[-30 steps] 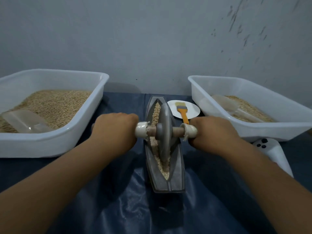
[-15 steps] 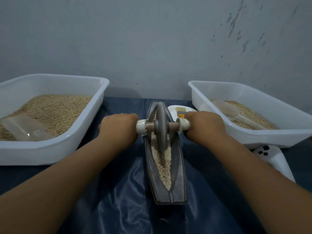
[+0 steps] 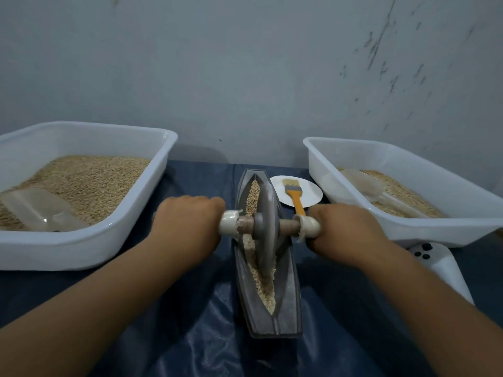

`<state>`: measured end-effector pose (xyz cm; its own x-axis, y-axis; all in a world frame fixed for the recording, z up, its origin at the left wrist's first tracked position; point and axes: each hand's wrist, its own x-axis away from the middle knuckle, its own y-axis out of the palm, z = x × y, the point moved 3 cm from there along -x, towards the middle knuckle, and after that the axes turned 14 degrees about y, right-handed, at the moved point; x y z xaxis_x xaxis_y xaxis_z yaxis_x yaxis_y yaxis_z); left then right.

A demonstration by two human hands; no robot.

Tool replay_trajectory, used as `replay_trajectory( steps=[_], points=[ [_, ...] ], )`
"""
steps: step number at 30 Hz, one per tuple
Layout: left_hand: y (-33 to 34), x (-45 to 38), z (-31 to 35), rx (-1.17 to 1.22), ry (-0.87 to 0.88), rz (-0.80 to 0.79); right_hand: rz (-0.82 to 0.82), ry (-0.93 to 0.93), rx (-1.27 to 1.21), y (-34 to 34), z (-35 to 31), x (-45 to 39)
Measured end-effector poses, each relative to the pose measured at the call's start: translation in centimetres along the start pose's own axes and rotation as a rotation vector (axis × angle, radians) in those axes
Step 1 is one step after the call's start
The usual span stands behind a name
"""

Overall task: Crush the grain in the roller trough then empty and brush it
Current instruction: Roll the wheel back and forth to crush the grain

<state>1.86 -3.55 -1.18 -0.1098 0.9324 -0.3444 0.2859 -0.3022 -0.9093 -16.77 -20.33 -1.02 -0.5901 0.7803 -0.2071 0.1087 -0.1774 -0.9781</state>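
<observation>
A grey boat-shaped roller trough (image 3: pixel 288 303) lies lengthwise on the blue sheet, with pale grain (image 3: pixel 262 278) along its groove. A grey roller wheel (image 3: pixel 268 227) stands upright in the groove near the trough's middle, on a wooden axle with white-wrapped ends. My left hand (image 3: pixel 187 227) grips the axle's left handle and my right hand (image 3: pixel 345 232) grips the right one. An orange-handled brush (image 3: pixel 294 195) rests on a small white plate (image 3: pixel 307 191) behind the right hand.
A large white tub (image 3: pixel 152 210) of grain with a clear scoop (image 3: pixel 38 210) stands left. A second white tub (image 3: pixel 408 227) with grain and a scoop (image 3: pixel 364 183) stands right. A white device (image 3: pixel 441 268) lies by my right forearm. A grey wall rises close behind.
The wheel rolled away to the trough's far end, then came back toward me to the middle. Both hands moved with it, keeping their grip. The brush is uncovered again.
</observation>
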Motion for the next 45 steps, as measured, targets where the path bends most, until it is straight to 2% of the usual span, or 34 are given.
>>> replay_trajectory(
  steps=[5, 8, 11, 16, 18, 23, 27, 31, 34, 36, 38, 43, 45],
  points=[
    [-2.2, 2.9, 1.0, -0.014, 0.071, 0.068, -0.179, -0.032, 0.011, -2.5, 0.8, 3.7],
    [-1.6, 2.5, 0.7, -0.016, 0.022, -0.019, -0.225, -0.012, 0.006, -2.4, 0.6, 3.3],
    [-0.2, 0.8, 0.1, -0.014, 0.002, -0.010, -0.152, 0.035, 0.005, -1.2, 0.0, 1.2],
    [2.1, -2.6, -1.6, 0.012, -0.068, 0.014, 0.155, 0.055, 0.038, 0.5, -1.3, -3.4],
    [2.5, -3.6, -1.9, 0.026, -0.080, 0.010, 0.189, 0.056, 0.037, 0.6, -1.5, -4.5],
    [1.8, -3.2, -1.6, 0.008, -0.048, 0.004, 0.114, 0.049, 0.029, 0.7, -1.1, -4.0],
    [0.2, -0.2, -0.3, 0.029, 0.003, -0.012, -0.051, 0.023, 0.003, -0.5, -0.2, -0.1],
    [-1.8, 3.2, 0.8, 0.071, 0.047, 0.067, -0.122, -0.029, 0.041, -2.9, 0.5, 4.0],
    [-2.1, 3.9, 0.6, 0.053, 0.013, -0.026, -0.160, -0.040, 0.050, -3.7, 0.5, 4.4],
    [-1.6, 3.1, 0.4, 0.055, -0.008, -0.032, -0.168, -0.021, 0.037, -3.3, 0.1, 3.4],
    [-0.5, 1.7, 0.2, 0.064, -0.021, 0.001, -0.091, 0.013, 0.043, -2.3, -0.4, 1.5],
    [2.6, -2.0, -1.7, 0.049, -0.096, 0.057, 0.281, 0.011, 0.048, 0.1, -1.8, -2.9],
    [3.0, -2.9, -2.0, 0.037, -0.098, 0.066, 0.329, 0.017, 0.052, 0.5, -1.8, -3.9]
  ],
)
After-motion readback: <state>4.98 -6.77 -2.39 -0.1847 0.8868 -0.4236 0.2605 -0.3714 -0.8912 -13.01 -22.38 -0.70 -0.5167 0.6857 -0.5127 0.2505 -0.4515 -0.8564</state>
